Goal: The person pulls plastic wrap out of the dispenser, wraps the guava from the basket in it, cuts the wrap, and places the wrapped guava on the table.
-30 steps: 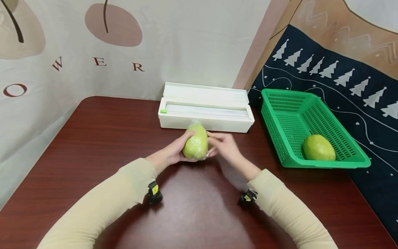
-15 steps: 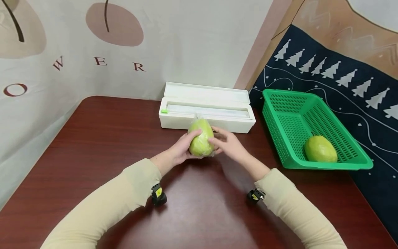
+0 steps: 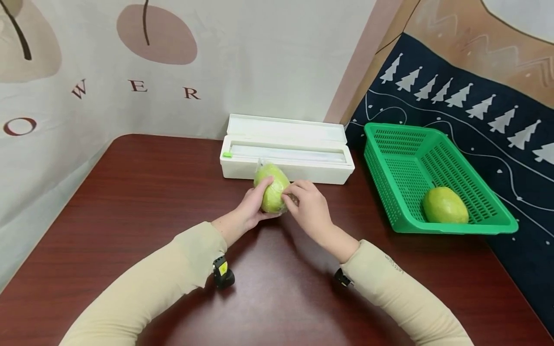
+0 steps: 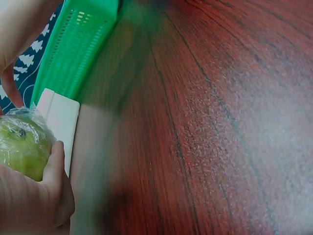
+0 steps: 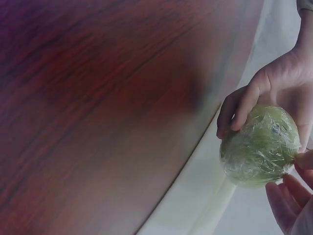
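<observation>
A yellow-green fruit [image 3: 273, 192], smooth and rounded, is wrapped in crinkled cling film [image 5: 264, 142]. My left hand [image 3: 248, 205] grips it from the left, thumb on top and fingers beneath, above the table. On the fruit's right side, my right hand [image 3: 309, 207] pinches the film between thumb and fingertips; the right wrist view shows these fingertips at the wrap's edge. The left wrist view has the wrapped fruit [image 4: 24, 152] at its left edge, partly cut off. Just behind the hands lies a long white cling film box [image 3: 285, 168], its lid raised.
A green plastic basket [image 3: 391, 211] stands at the right of the dark red wooden table [image 3: 151, 192], with a second yellow-green fruit [image 3: 446, 205] inside. A green slider [image 3: 227, 154] sits at the box's left end. A printed cloth [image 3: 268, 57] hangs behind the table.
The fruit has shifted slightly right, then back left, and now tilts leftward at the top. My right hand has turned over, its fingers drawing together at the fruit's side.
</observation>
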{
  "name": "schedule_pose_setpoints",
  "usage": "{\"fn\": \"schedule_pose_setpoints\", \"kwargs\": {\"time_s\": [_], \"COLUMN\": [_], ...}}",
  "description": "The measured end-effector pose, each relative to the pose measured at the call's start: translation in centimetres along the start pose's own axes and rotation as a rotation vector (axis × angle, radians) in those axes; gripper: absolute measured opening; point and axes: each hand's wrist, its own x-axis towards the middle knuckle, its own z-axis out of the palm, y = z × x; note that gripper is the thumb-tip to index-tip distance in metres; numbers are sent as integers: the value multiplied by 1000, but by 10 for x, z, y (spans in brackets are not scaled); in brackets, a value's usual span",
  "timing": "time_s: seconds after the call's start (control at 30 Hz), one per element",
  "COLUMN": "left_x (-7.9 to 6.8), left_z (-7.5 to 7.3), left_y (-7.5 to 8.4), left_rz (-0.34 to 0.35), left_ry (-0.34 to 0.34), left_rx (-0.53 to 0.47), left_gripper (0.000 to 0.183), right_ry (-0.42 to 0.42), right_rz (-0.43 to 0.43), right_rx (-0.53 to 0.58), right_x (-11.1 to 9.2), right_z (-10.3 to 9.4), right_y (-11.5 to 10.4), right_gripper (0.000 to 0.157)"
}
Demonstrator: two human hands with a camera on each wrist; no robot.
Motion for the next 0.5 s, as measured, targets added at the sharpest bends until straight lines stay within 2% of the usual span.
{"fn": "schedule_pose_setpoints", "kwargs": {"time_s": [0.1, 0.17, 0.3, 0.37, 0.5], "left_x": [1, 2, 4, 4, 3], "left_z": [1, 1, 2, 3, 7], "left_y": [-1, -2, -4, -6, -7], "left_rz": [1, 5, 22, 34, 65], "left_ry": [18, 37, 82, 100, 106], "left_rx": [0, 1, 10, 15, 19], "left_gripper": [62, 64, 66, 66, 65], "right_ry": [-29, -67, -141, -154, -153], "right_rz": [34, 58, 105, 129, 166], "right_rx": [-39, -27, 130, 219, 313], "right_x": [0, 0, 0, -1, -4], "right_z": [2, 3, 3, 3, 4], "right_y": [-1, -2, -3, -4, -7], "right_gripper": [7, 8, 9, 10, 10]}}
